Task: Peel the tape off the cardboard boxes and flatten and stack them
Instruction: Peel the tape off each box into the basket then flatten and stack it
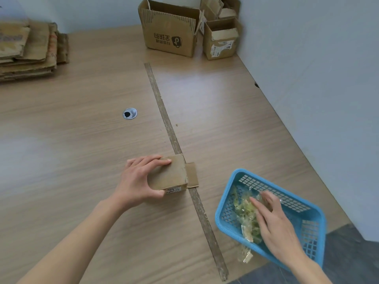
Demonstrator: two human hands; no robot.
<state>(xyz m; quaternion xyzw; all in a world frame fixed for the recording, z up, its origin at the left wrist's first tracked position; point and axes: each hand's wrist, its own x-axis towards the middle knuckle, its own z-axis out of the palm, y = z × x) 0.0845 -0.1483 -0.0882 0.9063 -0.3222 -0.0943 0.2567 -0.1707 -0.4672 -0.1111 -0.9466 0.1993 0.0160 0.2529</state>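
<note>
**Left hand on the small box, right hand in the tape basket**

Your left hand (141, 179) grips the small cardboard box (169, 175) on the desk (82, 140), fingers curled over its far edge and thumb against its near side. One flap (192, 175) lies flat on the side toward your right hand, across the strip (164, 113) that runs along the desk. Your right hand (274, 220) reaches into the blue basket (307, 232), fingers extended and resting on the crumpled peeled tape (246, 214); some tape hangs over the basket's near rim. Well beyond your left hand, far to its left, sits the stack of flattened boxes (28, 48). Far ahead of your right hand, open boxes (170, 31) stand against the wall. A round cable grommet (129, 113) sits beyond your left hand.
</note>
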